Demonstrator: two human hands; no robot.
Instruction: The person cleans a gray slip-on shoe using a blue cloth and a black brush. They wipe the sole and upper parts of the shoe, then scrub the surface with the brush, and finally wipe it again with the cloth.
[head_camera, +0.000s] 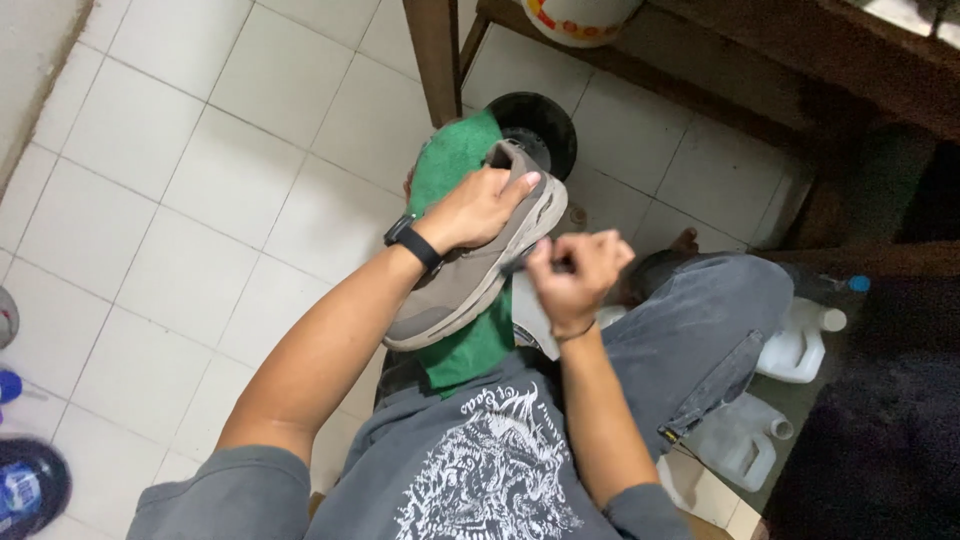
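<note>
head view, l hand (478, 207) gripping grey shoe (470, 275), green cloth (450, 160) under

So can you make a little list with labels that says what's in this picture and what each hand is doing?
Left hand: left hand grips the upper of a grey-brown shoe, sole turned to the right
Right hand: right hand closed on a small dark tool at the sole's edge; what kind it is cannot be told
Under the shoe: green cloth draped over the lap
Wrist: black watch on the left
Floor: white tiles, two white jugs at right

White tiled floor (150, 180), dark wooden furniture (800, 70)
</note>
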